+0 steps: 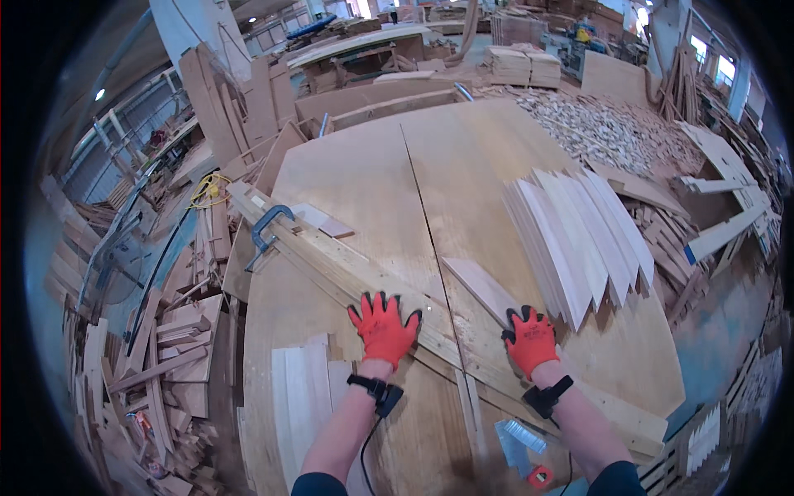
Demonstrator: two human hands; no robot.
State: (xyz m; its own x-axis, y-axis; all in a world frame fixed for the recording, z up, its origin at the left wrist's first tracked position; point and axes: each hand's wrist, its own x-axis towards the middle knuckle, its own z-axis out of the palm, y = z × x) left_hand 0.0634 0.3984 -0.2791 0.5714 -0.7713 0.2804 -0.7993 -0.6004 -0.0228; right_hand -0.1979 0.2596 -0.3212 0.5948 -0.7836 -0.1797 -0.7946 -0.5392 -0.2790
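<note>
My left hand [385, 331], in a red glove with black fingertips, lies with fingers spread on the long wooden beam [364, 271]. That beam crosses the tabletop diagonally, and a blue C-clamp [258, 229] grips it near its far left end. In a matching glove, my right hand [532, 341] has its fingers bent round the near end of a short wooden board [480, 285]. This board lies flat beside the beam, on its far side; my fingers partly cover its end. Beyond my right hand stands a row of pale boards [571, 240] with slanted ends.
Pale boards [302, 405] lie left of my left forearm. A silvery metal piece [517, 442] and a red tape measure [539, 476] sit by my right forearm. A dark gap splits the large tabletop [347, 178]. Wood offcuts [178, 355] and a scrap pile [595, 128] surround it.
</note>
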